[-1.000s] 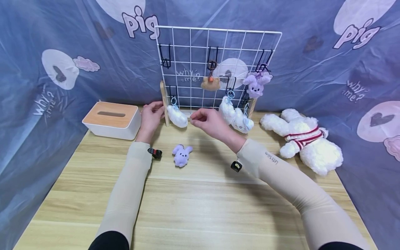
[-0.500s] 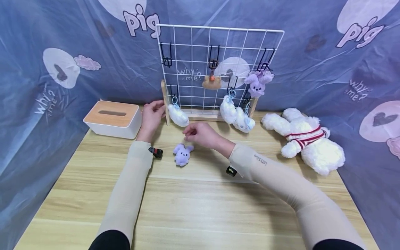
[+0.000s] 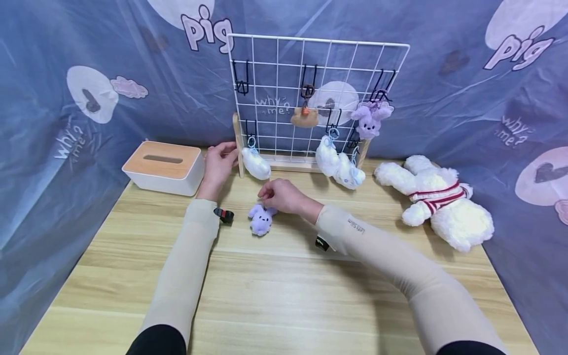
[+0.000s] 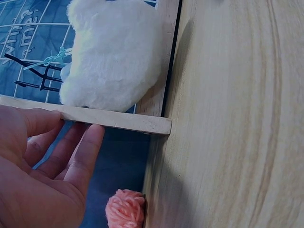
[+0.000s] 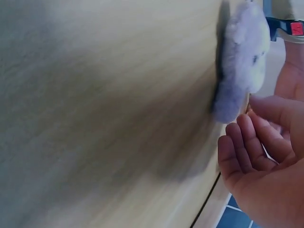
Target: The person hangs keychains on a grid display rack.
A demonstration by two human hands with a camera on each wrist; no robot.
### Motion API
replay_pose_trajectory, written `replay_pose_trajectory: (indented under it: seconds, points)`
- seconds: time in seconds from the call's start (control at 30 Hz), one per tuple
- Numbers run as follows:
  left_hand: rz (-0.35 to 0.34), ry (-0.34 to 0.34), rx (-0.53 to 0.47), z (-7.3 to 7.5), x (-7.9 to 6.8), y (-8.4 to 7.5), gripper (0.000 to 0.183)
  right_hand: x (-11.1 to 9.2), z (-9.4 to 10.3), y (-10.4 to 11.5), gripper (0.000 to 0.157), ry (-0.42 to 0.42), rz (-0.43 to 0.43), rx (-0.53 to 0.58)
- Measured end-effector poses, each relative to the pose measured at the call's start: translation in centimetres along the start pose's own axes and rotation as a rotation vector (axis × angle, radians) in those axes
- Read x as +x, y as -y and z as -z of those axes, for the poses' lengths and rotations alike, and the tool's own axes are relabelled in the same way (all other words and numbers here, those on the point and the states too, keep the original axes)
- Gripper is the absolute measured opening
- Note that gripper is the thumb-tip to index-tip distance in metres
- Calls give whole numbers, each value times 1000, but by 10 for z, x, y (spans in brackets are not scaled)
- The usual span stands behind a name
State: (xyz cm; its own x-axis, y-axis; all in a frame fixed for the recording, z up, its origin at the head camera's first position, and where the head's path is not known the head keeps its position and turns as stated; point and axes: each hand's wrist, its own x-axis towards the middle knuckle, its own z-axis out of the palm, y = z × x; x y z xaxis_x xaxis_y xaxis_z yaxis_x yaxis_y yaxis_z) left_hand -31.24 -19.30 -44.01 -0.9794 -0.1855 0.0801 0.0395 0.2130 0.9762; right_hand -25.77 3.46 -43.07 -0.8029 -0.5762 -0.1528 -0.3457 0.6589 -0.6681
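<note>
My left hand is at the left wooden post of a white wire grid rack; in the left wrist view its thumb and fingers hold the post. A white plush pendant hangs just beside this post. On the table lies a small purple bunny plush, face up. My right hand is at its ears, fingers bent and tips low over the table. In the right wrist view the thumb and forefinger come together beside the bunny; whether they pinch its loop is too blurred to tell.
Black hooks hold a brown pendant, another purple bunny and white plush pendants. A tissue box stands left of the rack. On the right lies a white plush in a striped sweater.
My right hand has come down from before the rack to the purple bunny's ears. The left hand has stayed at the post. The head view has shifted slightly.
</note>
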Motion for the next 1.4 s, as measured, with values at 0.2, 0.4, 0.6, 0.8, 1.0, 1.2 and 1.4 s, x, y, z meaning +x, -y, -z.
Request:
replay_pose_trajectory:
  seconds: [0.2,0.4,0.6,0.8,1.0,1.2,1.4]
  points:
    - [8,6,7,-3,0,-1,37,2,-4,-7,18,21,-11,-17]
    - [4,2,17,-5,1,0,36,4,-7,-12,17,37,-3,7]
    - [-20,3,1,-2,1,1,36,7,-10,-14,14,30,25,-35]
    - [-14,-5,8,0,-1,1,35,9,-10,-11,13,59,19,-40]
    - [-1,-13,22,1,-2,1,35,9,-9,-9,11,67,21,-56]
    - [-7,-9,12,0,-2,1,35,10,-8,-11,8,67,26,-65]
    - [-16,-2,3,-1,-2,2,36,9,-7,-11,9,80,27,-67]
